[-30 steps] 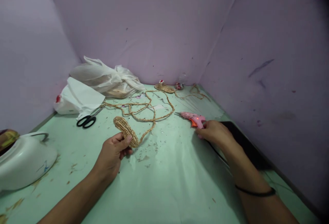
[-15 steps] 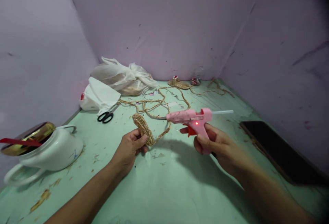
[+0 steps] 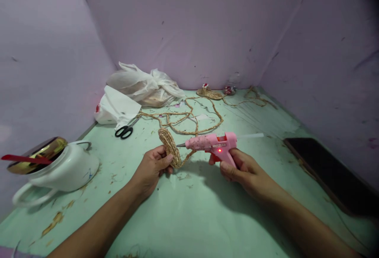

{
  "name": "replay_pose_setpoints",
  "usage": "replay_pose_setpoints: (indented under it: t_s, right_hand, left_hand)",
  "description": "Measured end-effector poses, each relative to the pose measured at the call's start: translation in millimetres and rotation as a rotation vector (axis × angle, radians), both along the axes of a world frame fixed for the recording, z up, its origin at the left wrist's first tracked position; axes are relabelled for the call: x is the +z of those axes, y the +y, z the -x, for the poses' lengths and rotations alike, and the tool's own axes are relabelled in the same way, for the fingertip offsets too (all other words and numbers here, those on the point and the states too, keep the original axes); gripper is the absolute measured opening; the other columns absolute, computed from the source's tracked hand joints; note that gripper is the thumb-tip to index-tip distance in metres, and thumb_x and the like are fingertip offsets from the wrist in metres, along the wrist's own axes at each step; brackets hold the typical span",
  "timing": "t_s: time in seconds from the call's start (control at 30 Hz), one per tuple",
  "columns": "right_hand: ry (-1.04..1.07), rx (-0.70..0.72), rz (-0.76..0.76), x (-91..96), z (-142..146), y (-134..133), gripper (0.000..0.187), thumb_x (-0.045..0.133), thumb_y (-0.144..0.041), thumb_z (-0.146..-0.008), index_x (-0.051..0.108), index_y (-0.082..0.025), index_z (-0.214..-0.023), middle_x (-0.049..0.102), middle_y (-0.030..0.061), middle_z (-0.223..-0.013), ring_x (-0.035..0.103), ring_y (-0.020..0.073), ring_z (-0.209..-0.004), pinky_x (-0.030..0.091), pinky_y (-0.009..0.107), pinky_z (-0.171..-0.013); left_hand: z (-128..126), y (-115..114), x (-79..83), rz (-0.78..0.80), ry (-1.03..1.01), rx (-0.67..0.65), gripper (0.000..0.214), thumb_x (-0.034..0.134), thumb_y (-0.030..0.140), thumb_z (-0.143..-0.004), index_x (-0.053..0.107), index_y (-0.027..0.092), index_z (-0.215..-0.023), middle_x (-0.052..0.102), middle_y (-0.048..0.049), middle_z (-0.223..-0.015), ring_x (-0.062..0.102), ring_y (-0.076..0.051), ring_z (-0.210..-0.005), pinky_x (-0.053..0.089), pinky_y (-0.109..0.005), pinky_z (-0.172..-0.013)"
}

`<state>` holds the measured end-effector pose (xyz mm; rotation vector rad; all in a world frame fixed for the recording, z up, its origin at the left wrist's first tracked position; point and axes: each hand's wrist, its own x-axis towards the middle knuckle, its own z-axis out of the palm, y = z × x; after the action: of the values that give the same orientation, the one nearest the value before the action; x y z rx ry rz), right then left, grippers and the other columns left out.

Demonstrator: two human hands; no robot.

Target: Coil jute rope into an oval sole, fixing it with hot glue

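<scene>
Between the thumb and fingers of my left hand (image 3: 155,167) is a tilted oval coil of braided straw rope (image 3: 169,145). From its lower end the loose rope (image 3: 207,131) runs back over the table in loops. My right hand (image 3: 244,167) is closed around the grip of a pink glue gun (image 3: 210,142), a finger by its red trigger. The gun's red light is lit, and a clear glue stick (image 3: 251,136) sticks out of its back. Its metal nozzle points left, at the right edge of the coil; whether it touches, I cannot tell.
Black-handled scissors (image 3: 124,131) lie by a white paper packet (image 3: 115,110), with a white plastic bag (image 3: 145,86) behind. A white pot (image 3: 65,171) stands left, a dark phone (image 3: 325,171) right. At the back are a straw sole shape (image 3: 210,94) and a small clear container (image 3: 231,89).
My right hand has brought the glue gun left and slightly down, so its nozzle is now at the coil's edge. My left hand still holds the coil in nearly the same place.
</scene>
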<state>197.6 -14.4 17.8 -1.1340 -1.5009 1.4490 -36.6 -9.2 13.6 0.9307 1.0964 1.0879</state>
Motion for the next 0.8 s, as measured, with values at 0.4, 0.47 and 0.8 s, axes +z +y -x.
replay_pose_setpoints:
  t_s: [0.4,0.47,0.8]
  right_hand:
    - [-0.027,0.001,0.032,0.6,-1,0,0.044,0.064,-0.059,-0.071,0.061,-0.018,-0.087,0.053,0.0015,-0.07,0.04,0.0121,-0.054,0.033,0.026,-0.05]
    - [-0.028,0.005,0.036,-0.4,-1,0,0.044,0.064,-0.059,-0.071,0.06,-0.017,-0.086,0.053,0.0014,-0.069,0.04,0.0118,-0.054,0.033,0.026,-0.05]
    - [-0.037,0.046,0.014,-14.3,-8,2,0.041,0.058,-0.057,-0.079,0.063,-0.017,-0.088,0.047,-0.0007,-0.065,0.038,0.0119,-0.054,0.03,0.025,-0.05]
  left_hand:
    - [0,0,0.1,-0.001,-0.011,0.0,0.033,0.082,0.038,-0.055,0.069,0.012,-0.073,0.059,-0.0008,-0.063,0.046,-0.007,-0.05,0.037,-0.019,-0.046]
    - [1,0,-1.0,0.005,-0.011,0.002,0.035,0.082,0.038,-0.055,0.07,0.012,-0.075,0.059,-0.0009,-0.062,0.046,-0.007,-0.049,0.036,-0.019,-0.046]
    - [2,1,-4.8,0.027,-0.048,0.061,0.04,0.083,0.038,-0.054,0.073,0.013,-0.083,0.063,-0.002,-0.064,0.046,-0.007,-0.047,0.035,-0.02,-0.046]
